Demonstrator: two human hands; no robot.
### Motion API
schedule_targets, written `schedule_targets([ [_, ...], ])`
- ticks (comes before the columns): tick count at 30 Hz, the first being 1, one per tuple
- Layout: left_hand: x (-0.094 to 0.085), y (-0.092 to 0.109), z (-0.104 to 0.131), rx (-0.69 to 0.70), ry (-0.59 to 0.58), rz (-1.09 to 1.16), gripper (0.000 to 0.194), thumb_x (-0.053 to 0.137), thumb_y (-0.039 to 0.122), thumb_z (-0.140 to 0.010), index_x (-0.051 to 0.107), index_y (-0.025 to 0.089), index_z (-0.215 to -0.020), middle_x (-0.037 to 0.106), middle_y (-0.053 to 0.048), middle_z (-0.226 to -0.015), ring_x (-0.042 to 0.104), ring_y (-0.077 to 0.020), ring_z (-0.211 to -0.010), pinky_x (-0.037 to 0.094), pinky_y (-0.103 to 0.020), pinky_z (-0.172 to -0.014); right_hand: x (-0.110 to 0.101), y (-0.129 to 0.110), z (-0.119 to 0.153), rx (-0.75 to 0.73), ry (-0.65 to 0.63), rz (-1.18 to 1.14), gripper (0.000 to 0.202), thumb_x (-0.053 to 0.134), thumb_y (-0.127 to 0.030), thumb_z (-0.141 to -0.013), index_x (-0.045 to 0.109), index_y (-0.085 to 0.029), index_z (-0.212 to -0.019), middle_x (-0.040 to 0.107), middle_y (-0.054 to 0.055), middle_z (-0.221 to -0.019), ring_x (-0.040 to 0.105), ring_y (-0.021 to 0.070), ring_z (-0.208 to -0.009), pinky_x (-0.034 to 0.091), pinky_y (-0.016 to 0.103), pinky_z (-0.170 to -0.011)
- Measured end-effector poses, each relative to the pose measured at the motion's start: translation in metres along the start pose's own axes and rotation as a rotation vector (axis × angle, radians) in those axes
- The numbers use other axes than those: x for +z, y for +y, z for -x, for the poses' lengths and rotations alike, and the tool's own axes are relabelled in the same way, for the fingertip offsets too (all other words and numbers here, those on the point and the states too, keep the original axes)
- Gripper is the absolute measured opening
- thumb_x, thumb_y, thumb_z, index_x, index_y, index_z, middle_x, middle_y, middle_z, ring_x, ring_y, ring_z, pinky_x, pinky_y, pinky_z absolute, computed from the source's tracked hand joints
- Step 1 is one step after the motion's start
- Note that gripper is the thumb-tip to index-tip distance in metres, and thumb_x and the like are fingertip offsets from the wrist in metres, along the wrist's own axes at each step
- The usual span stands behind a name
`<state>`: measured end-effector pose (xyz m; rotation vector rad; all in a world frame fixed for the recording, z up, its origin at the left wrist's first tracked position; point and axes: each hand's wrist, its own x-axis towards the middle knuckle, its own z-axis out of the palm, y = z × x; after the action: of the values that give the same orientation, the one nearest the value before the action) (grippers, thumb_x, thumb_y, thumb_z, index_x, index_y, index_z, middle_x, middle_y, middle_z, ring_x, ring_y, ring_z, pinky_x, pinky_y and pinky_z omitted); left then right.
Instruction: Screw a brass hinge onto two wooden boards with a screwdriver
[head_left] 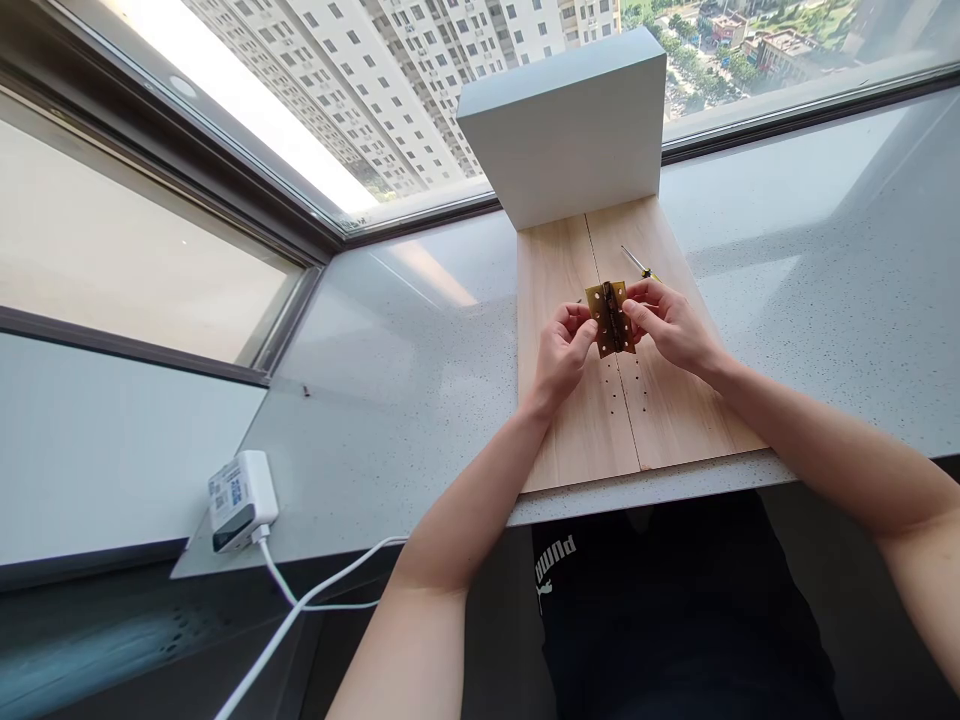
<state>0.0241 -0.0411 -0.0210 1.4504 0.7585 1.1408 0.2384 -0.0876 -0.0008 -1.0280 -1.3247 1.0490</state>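
A brass-coloured hinge (602, 340) with screw holes is held partly folded above two wooden boards (551, 430). My left hand (564, 350) pinches its left leaf between thumb and fingers. The right leaf is gripped the same way by my right hand (667, 318). Below the hinge, small dark holes (613, 396) run in rows on both sides of the seam between the boards. Just beyond my right hand lies a screwdriver (637, 262), its yellow-and-black handle partly covered by my fingers.
A white box-like block (570, 140) stands at the boards' far end, by the window. The boards rest on a speckled pale counter (420, 380). At the left edge is a white power bank or adapter (244, 500) with a white cable (300, 605) hanging from it.
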Motion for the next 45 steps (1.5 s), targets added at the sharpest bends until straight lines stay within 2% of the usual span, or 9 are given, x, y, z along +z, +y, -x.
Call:
schedule_targets([
  [9, -0.001, -0.004, -0.005, -0.131, 0.079, 0.162, 0.046, 0.096, 0.054, -0.087, 0.069, 0.023, -0.107, 0.079, -0.005, -0.103, 0.077, -0.0182, -0.087, 0.068, -0.032, -0.085, -0.001, 0.010, -0.005, 0.019, 0.017, -0.060, 0.058, 0.082, -0.081, -0.105, 0.068, -0.026, -0.116, 0.076, 0.004, -0.104, 0.074, 0.0195, -0.088, 0.069, 0.039, -0.077],
  [14, -0.001, 0.000, -0.003, -0.148, 0.070, 0.175, 0.040, 0.094, 0.050, -0.091, 0.069, 0.023, -0.108, 0.074, -0.002, -0.097, 0.072, -0.0171, -0.083, 0.064, -0.030, -0.080, -0.002, 0.010, -0.004, 0.036, 0.019, -0.069, 0.054, 0.081, -0.078, -0.106, 0.068, -0.026, -0.114, 0.075, 0.004, -0.105, 0.074, 0.0208, -0.092, 0.070, 0.040, -0.080],
  [19, 0.000, 0.003, -0.002, -0.153, 0.051, 0.171, 0.040, 0.094, 0.049, -0.093, 0.068, 0.024, -0.107, 0.075, -0.003, -0.098, 0.072, -0.0170, -0.083, 0.064, -0.029, -0.078, -0.003, 0.008, -0.004, 0.036, 0.015, -0.077, 0.053, 0.082, -0.076, -0.106, 0.069, -0.026, -0.114, 0.075, 0.004, -0.105, 0.074, 0.0207, -0.092, 0.069, 0.040, -0.081],
  [26, 0.000, 0.005, -0.002, -0.103, -0.017, 0.164, 0.049, 0.099, 0.059, -0.094, 0.067, 0.024, -0.108, 0.078, -0.002, -0.101, 0.078, -0.0183, -0.088, 0.070, -0.034, -0.087, -0.004, 0.006, -0.004, 0.011, 0.002, -0.075, 0.060, 0.083, -0.083, -0.104, 0.069, -0.026, -0.115, 0.076, 0.004, -0.107, 0.073, 0.0182, -0.087, 0.068, 0.038, -0.079],
  [32, 0.004, 0.008, 0.002, -0.033, -0.151, 0.089, 0.061, 0.102, 0.077, -0.095, 0.075, 0.025, -0.114, 0.080, -0.004, -0.106, 0.083, -0.0220, -0.095, 0.072, -0.038, -0.089, 0.002, -0.002, 0.003, 0.009, -0.038, -0.025, 0.065, 0.092, -0.083, -0.097, 0.070, -0.027, -0.123, 0.079, 0.007, -0.136, 0.077, 0.0164, -0.086, 0.071, 0.039, -0.082],
  [39, 0.009, 0.014, 0.005, 0.005, -0.135, -0.001, 0.065, 0.107, 0.077, -0.089, 0.077, 0.024, -0.110, 0.082, -0.007, -0.114, 0.083, -0.0225, -0.105, 0.073, -0.038, -0.096, 0.003, 0.001, 0.006, 0.010, -0.059, 0.010, 0.060, 0.095, -0.076, -0.098, 0.072, -0.028, -0.125, 0.079, 0.007, -0.142, 0.079, 0.0172, -0.089, 0.068, 0.039, -0.081],
  [45, 0.007, 0.012, 0.006, 0.024, -0.102, -0.023, 0.066, 0.107, 0.075, -0.089, 0.074, 0.023, -0.112, 0.081, -0.007, -0.112, 0.084, -0.0235, -0.100, 0.073, -0.037, -0.090, 0.004, -0.005, 0.006, 0.003, -0.078, -0.014, 0.059, 0.093, -0.073, -0.100, 0.069, -0.026, -0.127, 0.079, 0.009, -0.142, 0.079, 0.0166, -0.088, 0.070, 0.039, -0.081],
])
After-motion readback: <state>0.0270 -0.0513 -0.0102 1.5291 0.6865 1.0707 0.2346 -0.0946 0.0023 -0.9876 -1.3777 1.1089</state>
